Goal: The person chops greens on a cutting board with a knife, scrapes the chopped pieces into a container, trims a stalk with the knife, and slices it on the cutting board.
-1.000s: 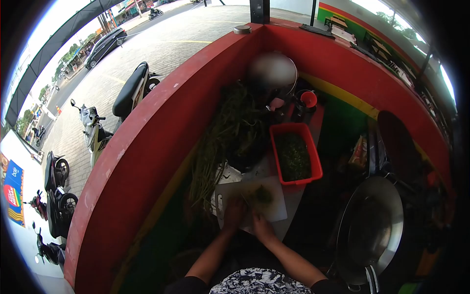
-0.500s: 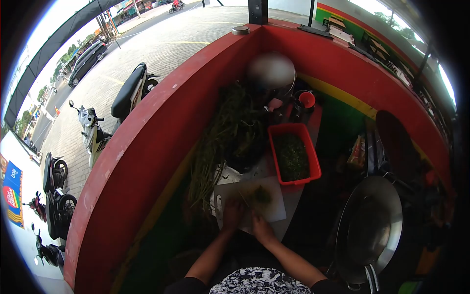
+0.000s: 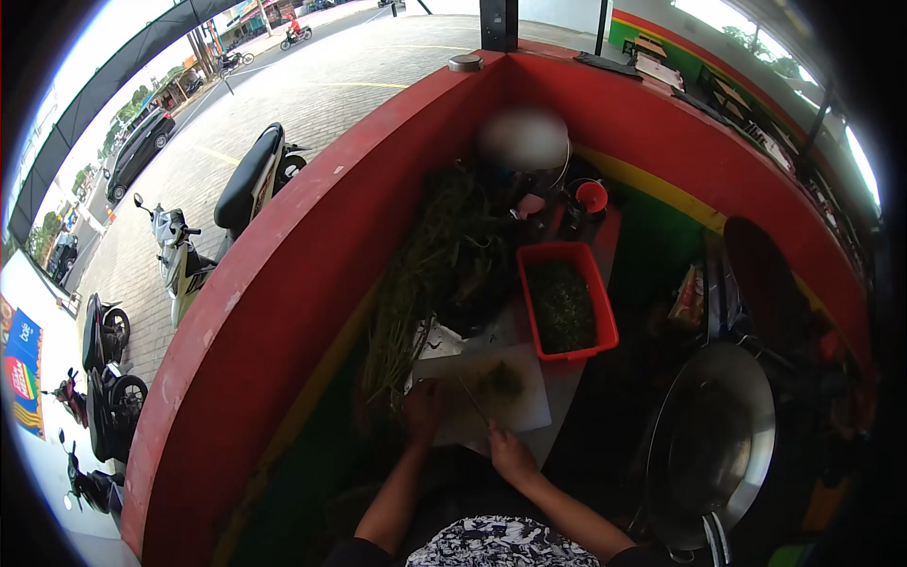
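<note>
My right hand (image 3: 511, 452) is closed on the handle of a knife (image 3: 473, 397), whose thin blade points up and left over the white cutting board (image 3: 453, 430). A small heap of chopped greens (image 3: 506, 379) lies on the board beyond the blade. At the board's left edge is my left hand (image 3: 421, 408), with its fingers curled; whatever they may hold is too dark to make out. Long green stalks (image 3: 392, 331) lie just left of the board. Behind it on the right stands a red tub (image 3: 612, 321) with chopped greens inside.
A large metal wok (image 3: 713, 444) stands at the right. Beyond the tub are a red cup (image 3: 591, 197) and a large pot (image 3: 525, 142). A red wall (image 3: 274, 312) curves round the work area, with parked motorbikes (image 3: 170, 236) outside.
My left hand has moved left and slightly up, away from the middle of the board. The knife blade now shows more clearly, apart from the left hand. Outside, a dark car has moved further left.
</note>
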Demonstrator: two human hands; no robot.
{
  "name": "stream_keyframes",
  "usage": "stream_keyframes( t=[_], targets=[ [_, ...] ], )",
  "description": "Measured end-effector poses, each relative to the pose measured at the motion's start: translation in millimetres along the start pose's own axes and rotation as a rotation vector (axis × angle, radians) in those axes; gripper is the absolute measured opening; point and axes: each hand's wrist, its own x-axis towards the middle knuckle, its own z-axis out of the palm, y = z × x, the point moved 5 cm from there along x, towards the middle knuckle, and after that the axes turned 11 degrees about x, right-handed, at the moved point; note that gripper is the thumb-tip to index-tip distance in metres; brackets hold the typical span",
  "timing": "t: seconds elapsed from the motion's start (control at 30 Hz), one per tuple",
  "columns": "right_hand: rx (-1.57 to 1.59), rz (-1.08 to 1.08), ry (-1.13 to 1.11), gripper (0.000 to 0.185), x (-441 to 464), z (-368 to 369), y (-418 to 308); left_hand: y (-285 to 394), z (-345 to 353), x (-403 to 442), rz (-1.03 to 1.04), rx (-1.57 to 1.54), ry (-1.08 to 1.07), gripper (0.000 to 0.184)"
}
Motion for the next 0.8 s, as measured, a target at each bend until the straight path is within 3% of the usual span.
stream_keyframes(
  t=[0.2, 0.27, 0.37, 0.7, 0.8],
  targets=[
    [-0.012, 0.079, 0.069, 0.045, -1.7, -9.3, 10.2, -15.9, -8.9, 7.0, 0.082, 0.080, 0.083, 0.024],
    [0.029, 0.092, 0.135, 0.045, 0.9, -18.5, 10.4, -16.0, 4.8, 10.7, 0.197, 0.392, -0.080, 0.029],
    [0.045, 0.065, 0.150, 0.045, -1.9, -24.4, 7.9, 13.1, -7.9, 8.6, 0.083, 0.438, -0.195, 0.032],
    [0.027, 0.036, 0.130, 0.044, -15.1, -23.6, 2.7, -8.1, 41.4, 18.6, 0.241, 0.510, -0.132, 0.027],
    [-0.002, 0.097, 0.095, 0.043, -10.3, -24.0, -7.2, -8.1, 41.4, 17.8, 0.291, 0.338, -0.092, 0.026]
  ],
)
